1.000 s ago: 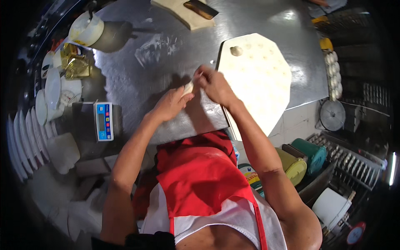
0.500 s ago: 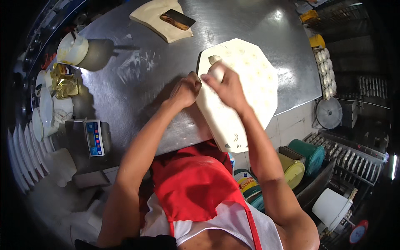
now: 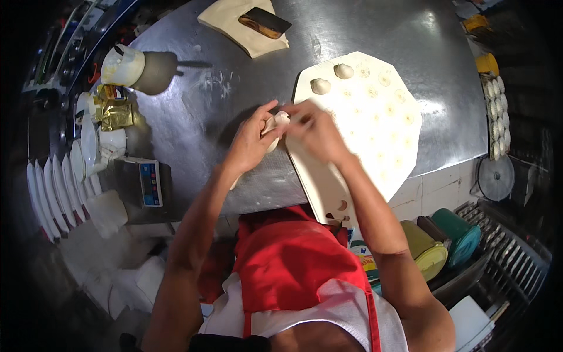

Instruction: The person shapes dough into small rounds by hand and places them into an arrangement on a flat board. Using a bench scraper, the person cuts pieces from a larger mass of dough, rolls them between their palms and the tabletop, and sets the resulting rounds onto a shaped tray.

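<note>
My left hand point(image 3: 251, 141) is curled around a piece of pale dough point(image 3: 282, 118), thumb and fingers on either side, just over the steel table beside the board. My right hand point(image 3: 321, 136) is at the dough's right end, over the board's left edge; motion smears its fingers, so their grip cannot be made out. The cream, many-sided board point(image 3: 375, 132) has rows of round ring marks and a handle end with crescent cut-outs. On its far left part sit a shaped dough piece point(image 3: 320, 86) and a second dough piece point(image 3: 343, 71).
A dough sheet point(image 3: 226, 20) with a dark phone-like slab point(image 3: 265, 22) lies at the table's point(image 3: 193, 129) far side. To the left stand a white tub point(image 3: 122, 66), gold-foil packets point(image 3: 117, 116) and a scale point(image 3: 150, 184). Lidded bins point(image 3: 431, 255) stand below the table at right.
Two shaped dough pieces now show on the board; earlier one was visible beside my right hand. My left hand has opened out from a closed fist around dough. The whole view has shifted.
</note>
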A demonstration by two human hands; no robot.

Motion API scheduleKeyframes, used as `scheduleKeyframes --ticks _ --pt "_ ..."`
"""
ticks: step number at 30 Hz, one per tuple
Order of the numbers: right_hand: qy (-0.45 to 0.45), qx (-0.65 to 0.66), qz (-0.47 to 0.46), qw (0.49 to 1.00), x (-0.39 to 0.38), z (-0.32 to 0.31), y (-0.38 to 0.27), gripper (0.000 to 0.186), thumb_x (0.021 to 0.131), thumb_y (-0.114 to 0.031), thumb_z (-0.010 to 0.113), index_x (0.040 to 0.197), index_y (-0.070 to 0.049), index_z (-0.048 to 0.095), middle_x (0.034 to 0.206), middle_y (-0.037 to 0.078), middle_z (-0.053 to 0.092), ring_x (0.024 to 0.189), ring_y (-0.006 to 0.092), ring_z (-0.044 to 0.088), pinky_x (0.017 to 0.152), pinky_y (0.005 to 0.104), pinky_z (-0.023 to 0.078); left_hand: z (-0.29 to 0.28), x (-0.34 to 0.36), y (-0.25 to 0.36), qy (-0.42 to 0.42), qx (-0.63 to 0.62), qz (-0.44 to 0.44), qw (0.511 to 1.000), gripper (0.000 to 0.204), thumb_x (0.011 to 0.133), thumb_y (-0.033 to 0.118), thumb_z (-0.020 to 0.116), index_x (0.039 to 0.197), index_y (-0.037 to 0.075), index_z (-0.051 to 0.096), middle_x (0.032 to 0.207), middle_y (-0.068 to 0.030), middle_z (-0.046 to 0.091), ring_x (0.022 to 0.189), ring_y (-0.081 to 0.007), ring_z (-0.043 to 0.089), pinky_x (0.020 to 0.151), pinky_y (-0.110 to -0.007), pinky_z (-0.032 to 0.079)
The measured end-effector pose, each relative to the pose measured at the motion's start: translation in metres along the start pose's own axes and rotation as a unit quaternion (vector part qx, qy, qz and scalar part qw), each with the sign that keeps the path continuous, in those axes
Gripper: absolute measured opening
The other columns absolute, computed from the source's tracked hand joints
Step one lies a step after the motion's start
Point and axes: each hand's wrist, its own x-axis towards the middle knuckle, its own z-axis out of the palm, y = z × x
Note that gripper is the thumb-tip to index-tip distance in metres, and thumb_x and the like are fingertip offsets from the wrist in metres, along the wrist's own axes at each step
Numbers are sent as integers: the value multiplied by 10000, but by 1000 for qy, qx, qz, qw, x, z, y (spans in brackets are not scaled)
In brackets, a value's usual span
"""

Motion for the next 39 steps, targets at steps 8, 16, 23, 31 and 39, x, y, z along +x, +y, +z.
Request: scheduleKeyframes --ticks 8,16,23,31,39 --pt "-60 -106 97 988 -19 22 -56 473 992 -405 734 1073 59 691 883 247 728 813 327 725 788 425 577 -24 -24 -7 -117 162 85 976 326 1107 268 558 1089 -46 644 944 -300 723 912 -484 715 826 -529 543" --pt "148 -114 34 982 -17 9 -82 369 1007 -301 659 1084 58 696 854 323 708 804 475 724 777 489 568 22 16 15 -7 297 182 937 318 1039 238 570 1150 -53 635 1097 -331 710 1081 -553 664 890 -604 542" --pt "177 -114 58 976 10 -92 23 262 1008 -178 751 1185 11 710 951 115 664 904 176 645 804 360 542 45 67 -12 -51 150 -38 987 391 1038 173 459 1367 -34 500 1159 -244 652 976 -269 717 914 -424 552" --pt "164 -305 37 937 74 -141 94 388 968 -172 756 1351 -110 765 1215 157 697 1036 351 722 923 476 586 23 26 -13 3 32 -75 997 469 1039 40 458 1507 17 464 1338 -232 581 1055 -239 714 940 -411 558" --pt "5 -369 -109 923 95 -145 85 354 902 -120 764 1254 -83 780 1150 98 723 1115 329 614 1052 441 483 30 12 -11 14 28 -113 993 459 1055 86 492 1509 18 485 1353 -221 569 1120 -274 686 1000 -421 541"
